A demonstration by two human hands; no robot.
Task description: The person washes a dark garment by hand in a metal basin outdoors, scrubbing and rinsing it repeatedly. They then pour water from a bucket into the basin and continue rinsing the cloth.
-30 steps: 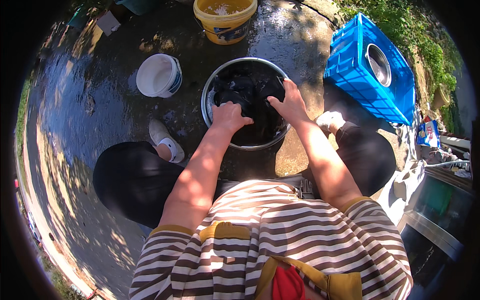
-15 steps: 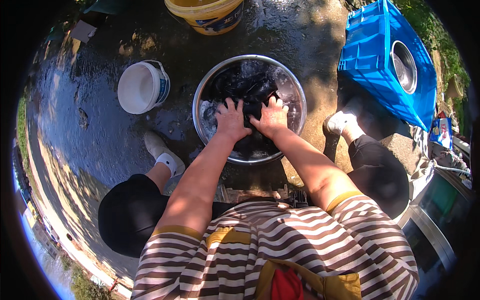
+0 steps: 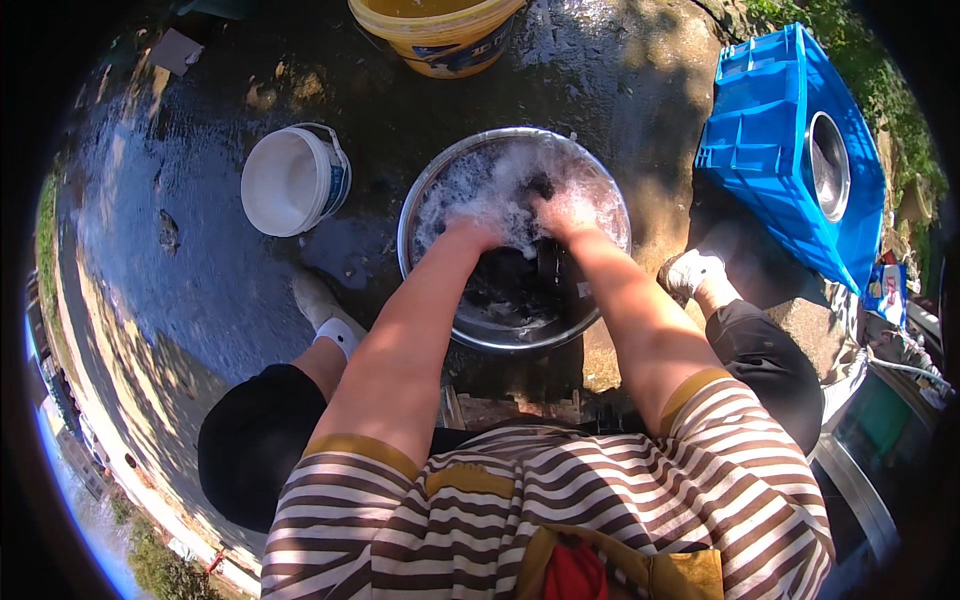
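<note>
A round metal basin [image 3: 514,346] stands on the wet ground between my feet, with black cloth [image 3: 508,282] lying in its water. Both of my arms reach down into it. My left hand [image 3: 470,230] is in the splashing water on the left side, its fingers hidden by foam and spray. On the right side, my right hand [image 3: 564,216] is also in the churning water, and its fingers are blurred and covered. Whether either hand grips the cloth is hidden.
A white bucket [image 3: 285,183] lies left of the basin, its opening facing me. Beyond the basin stands a yellow bucket [image 3: 440,40]. At the right a blue plastic crate [image 3: 755,110] is tipped on its side, with a metal bowl [image 3: 828,167] in it.
Both hands have pushed down into the basin, and the water now splashes white around them. Half a second ago their spread fingers lay visible on the black cloth. The view has shifted slightly.
</note>
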